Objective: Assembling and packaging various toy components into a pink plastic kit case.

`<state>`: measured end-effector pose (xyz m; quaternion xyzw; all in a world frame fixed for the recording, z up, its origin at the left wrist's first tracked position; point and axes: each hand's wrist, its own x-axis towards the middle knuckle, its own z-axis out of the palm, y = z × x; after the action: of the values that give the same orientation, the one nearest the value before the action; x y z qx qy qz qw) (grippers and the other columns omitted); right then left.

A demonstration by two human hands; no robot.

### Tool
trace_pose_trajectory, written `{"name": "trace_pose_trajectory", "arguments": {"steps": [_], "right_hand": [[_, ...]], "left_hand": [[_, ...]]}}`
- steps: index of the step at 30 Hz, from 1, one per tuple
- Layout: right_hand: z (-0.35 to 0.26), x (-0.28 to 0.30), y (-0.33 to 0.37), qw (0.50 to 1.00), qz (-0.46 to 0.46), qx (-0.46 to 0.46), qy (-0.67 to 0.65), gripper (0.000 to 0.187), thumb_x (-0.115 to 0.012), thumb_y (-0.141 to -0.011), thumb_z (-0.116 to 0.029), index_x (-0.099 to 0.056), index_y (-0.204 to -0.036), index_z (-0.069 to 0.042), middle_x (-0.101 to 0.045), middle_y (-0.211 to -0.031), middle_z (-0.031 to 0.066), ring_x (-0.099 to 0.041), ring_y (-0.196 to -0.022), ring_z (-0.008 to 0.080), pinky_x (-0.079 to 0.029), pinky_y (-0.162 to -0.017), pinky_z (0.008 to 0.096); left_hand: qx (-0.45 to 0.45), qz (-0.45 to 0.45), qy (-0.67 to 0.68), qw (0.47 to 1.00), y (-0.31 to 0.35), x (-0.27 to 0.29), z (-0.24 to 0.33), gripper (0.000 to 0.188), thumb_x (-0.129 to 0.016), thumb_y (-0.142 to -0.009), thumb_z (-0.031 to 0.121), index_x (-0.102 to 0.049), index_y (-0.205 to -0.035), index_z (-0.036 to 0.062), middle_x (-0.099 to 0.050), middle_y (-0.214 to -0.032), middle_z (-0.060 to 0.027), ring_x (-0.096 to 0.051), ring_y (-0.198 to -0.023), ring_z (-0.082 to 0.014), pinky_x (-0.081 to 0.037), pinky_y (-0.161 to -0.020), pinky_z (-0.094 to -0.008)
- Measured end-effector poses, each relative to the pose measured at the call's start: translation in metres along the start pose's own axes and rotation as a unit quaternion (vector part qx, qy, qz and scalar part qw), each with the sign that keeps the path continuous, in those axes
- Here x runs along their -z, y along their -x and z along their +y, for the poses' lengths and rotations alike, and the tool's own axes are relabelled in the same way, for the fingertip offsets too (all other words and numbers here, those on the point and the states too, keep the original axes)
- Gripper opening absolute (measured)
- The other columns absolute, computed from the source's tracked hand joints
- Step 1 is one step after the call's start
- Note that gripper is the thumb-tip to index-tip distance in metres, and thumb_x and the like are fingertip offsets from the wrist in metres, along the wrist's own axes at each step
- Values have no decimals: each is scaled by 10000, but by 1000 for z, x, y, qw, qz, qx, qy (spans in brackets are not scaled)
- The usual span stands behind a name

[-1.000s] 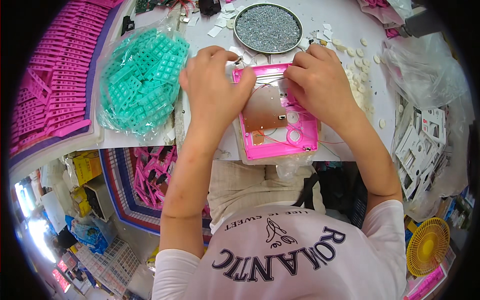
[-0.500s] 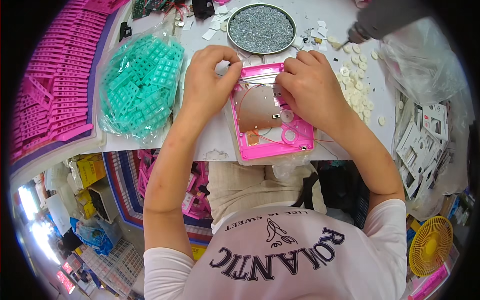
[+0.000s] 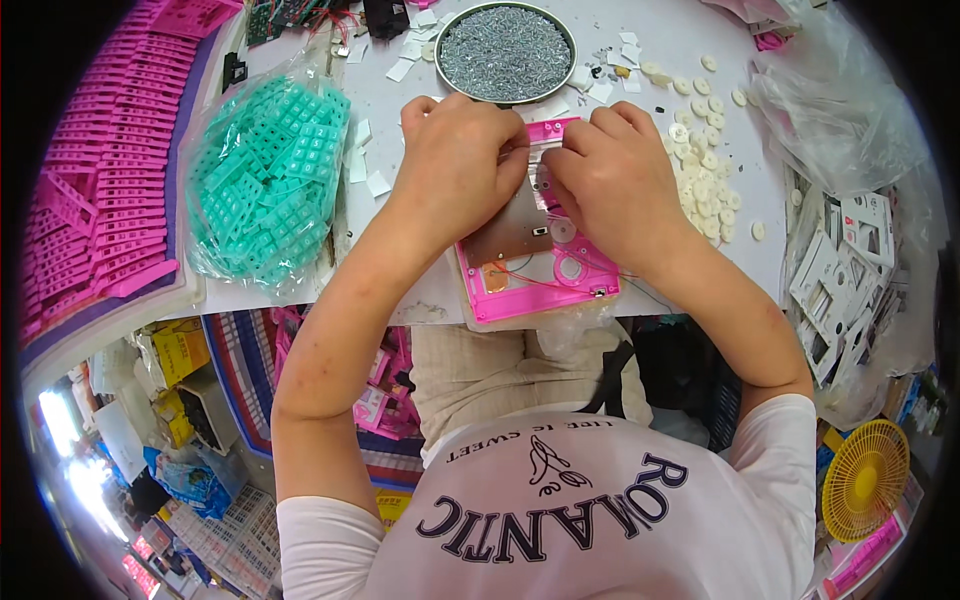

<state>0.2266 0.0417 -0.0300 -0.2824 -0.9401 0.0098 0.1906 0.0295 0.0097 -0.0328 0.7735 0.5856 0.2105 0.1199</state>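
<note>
A pink plastic housing (image 3: 492, 307) lies before me at the table's front edge, open side up. Inside it sits a brown circuit board (image 3: 507, 228) with thin wires, a round white disc and a pink ring beside it. My left hand (image 3: 465, 155) is over the board's upper left part, fingers bent and pinched together. Opposite it, my right hand (image 3: 615, 180) reaches in from the right with curled fingers at the board's upper right. The fingertips of both hands nearly meet. Whatever they pinch is too small or hidden to make out.
Beyond the housing stands a round tin of small screws (image 3: 507, 55). Left lie a clear bag of turquoise keypads (image 3: 268, 185) and stacked pink plastic parts (image 3: 105, 160). To the right are scattered white discs (image 3: 705, 185), a clear plastic bag (image 3: 835, 110) and white panels (image 3: 845, 280).
My left hand has moved right, from the housing's left edge to over the board. The dark power tool at the upper right has gone out of view. My right hand stays near its place.
</note>
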Motion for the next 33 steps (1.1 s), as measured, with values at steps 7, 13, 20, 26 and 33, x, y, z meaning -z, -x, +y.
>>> {"name": "trace_pose_trajectory", "arguments": {"steps": [7,13,20,26,33], "right_hand": [[-17,19,-14,978,-159,129,32,116,-671,-728,-145,-729,-777,-57,-634,-865,68,-583,-943,251,-449,-941,412],[-19,19,18,994,-80,40,-61,164,-716,-732,-100,-721,-889,-50,-644,-880,82,-595,-901,266,-492,-850,412],[-22,11,26,994,26,-54,-95,206,-769,-734,-52,-694,-926,-66,-635,-933,84,-591,-862,280,-495,-762,410],[-19,14,26,996,50,-29,-60,229,-779,-731,-59,-702,-947,-74,-634,-939,69,-587,-869,294,-478,-791,419],[-19,9,28,993,95,-21,-69,178,-778,-771,-57,-703,-933,-58,-667,-906,70,-606,-863,289,-479,-798,413]], "left_hand": [[-33,43,-12,998,2,-4,-6,88,-700,-819,164,-714,-762,99,-689,-789,-28,-630,-880,-257,-354,-923,-503],[-79,-15,24,996,3,8,-3,56,-729,-795,125,-684,-822,108,-634,-819,-7,-614,-894,-234,-341,-972,-472],[-183,-86,-73,977,-12,9,5,48,-724,-765,101,-695,-803,105,-638,-824,-20,-622,-901,-241,-396,-989,-493],[-196,-215,-134,947,-32,3,25,50,-718,-764,119,-726,-773,71,-701,-780,-84,-674,-828,-300,-523,-827,-447],[-128,-284,-96,945,-46,12,34,99,-724,-765,134,-729,-784,37,-715,-767,-161,-712,-771,-351,-560,-668,-451]]}}
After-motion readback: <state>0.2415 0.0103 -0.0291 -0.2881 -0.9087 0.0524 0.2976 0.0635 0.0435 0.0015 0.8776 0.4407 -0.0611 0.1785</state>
